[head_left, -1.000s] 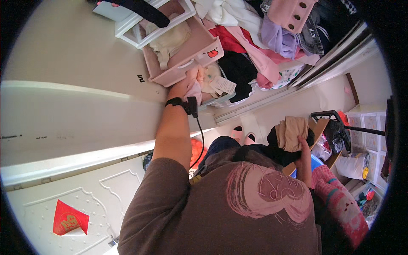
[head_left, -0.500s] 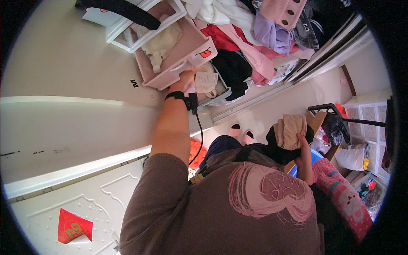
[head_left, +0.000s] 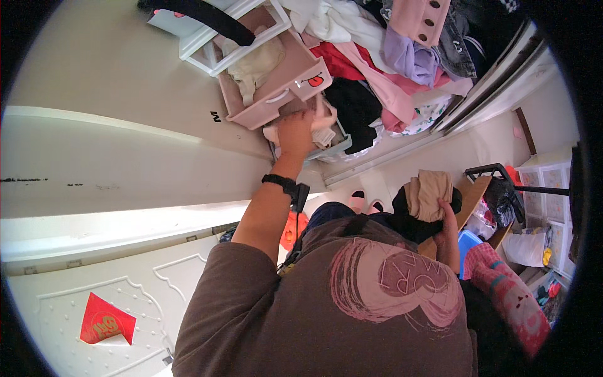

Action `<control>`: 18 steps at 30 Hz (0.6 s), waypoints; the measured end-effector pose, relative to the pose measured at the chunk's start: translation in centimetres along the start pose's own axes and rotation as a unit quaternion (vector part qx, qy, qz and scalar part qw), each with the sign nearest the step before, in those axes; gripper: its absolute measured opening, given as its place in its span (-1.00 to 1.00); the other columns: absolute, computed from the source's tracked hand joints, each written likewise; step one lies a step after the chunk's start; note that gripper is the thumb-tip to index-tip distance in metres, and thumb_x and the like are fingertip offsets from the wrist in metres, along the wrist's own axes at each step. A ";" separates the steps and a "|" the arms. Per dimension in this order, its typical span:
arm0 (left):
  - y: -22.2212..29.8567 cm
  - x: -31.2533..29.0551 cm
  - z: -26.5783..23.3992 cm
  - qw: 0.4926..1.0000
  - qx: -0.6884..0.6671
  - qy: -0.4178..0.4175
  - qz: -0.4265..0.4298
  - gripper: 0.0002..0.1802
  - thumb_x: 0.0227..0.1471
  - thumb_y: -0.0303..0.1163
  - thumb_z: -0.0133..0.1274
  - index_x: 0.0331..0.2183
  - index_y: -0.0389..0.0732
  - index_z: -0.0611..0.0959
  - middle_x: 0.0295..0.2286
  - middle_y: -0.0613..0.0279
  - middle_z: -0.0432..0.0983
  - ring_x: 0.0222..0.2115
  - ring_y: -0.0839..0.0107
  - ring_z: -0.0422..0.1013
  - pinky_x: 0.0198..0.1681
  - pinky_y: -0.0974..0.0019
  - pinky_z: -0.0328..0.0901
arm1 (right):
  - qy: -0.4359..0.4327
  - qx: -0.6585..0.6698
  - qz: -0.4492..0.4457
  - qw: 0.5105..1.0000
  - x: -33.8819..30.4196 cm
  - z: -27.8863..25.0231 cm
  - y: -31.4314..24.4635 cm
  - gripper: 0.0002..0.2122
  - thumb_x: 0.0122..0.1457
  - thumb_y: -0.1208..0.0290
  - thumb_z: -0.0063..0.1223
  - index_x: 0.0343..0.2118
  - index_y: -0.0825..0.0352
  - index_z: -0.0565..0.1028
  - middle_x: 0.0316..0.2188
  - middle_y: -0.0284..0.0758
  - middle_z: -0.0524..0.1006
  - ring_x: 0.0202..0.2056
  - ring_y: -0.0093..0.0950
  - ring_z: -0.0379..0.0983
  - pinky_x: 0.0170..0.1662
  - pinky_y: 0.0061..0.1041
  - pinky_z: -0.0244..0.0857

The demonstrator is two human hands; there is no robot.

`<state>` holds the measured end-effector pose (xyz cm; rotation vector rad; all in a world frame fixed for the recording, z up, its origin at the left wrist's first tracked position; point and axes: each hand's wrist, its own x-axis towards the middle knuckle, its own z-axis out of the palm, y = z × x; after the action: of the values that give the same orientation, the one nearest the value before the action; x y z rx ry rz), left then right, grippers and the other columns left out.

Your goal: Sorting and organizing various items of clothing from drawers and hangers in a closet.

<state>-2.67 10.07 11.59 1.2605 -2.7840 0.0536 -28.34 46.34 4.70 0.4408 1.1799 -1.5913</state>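
My left hand (head_left: 295, 131) reaches over the lower bin (head_left: 339, 146), just below the front of a pulled-out pink drawer (head_left: 260, 112). Its fingers are smeared by motion among pale clothing (head_left: 321, 137), so I cannot tell whether they grip any of it. A wrist strap with a small black device (head_left: 295, 190) sits on that arm. At my right side, my right hand (head_left: 448, 221) is closed round a folded beige garment (head_left: 430, 195). Black cloth (head_left: 408, 217) lies under and beside it. Inside the pink drawer is a cream garment (head_left: 254, 66).
Heaped clothes, including a pink one (head_left: 377, 85), a lilac one (head_left: 411, 56) and a black one (head_left: 352, 110), fill the wardrobe beside the drawer. At right stand a cardboard box (head_left: 476, 200), black bag (head_left: 502, 200) and white drawer unit (head_left: 541, 188). A white door (head_left: 151, 301) is at lower left.
My left hand has shifted from beneath the drawer front to the right, over the lower bin, and the pale clothing there has been disturbed. My right hand still holds the beige garment.
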 end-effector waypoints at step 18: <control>2.3 -1.6 -30.0 0.797 -0.152 0.582 0.060 -0.63 -0.29 -0.47 0.26 -0.28 -0.17 0.63 -0.37 0.17 0.57 -0.36 0.28 0.49 -0.25 0.29 0.36 | -0.024 0.000 -0.004 1.000 2.7 -0.8 0.1 -0.53 0.06 0.27 0.16 0.01 0.41 0.39 -0.13 -0.20 0.53 -0.15 -0.28 0.50 -0.05 -0.32 0.38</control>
<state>-1.46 14.79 41.28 0.5887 -1.6700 0.2712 -29.50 45.58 2.24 0.3951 1.1463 -1.6000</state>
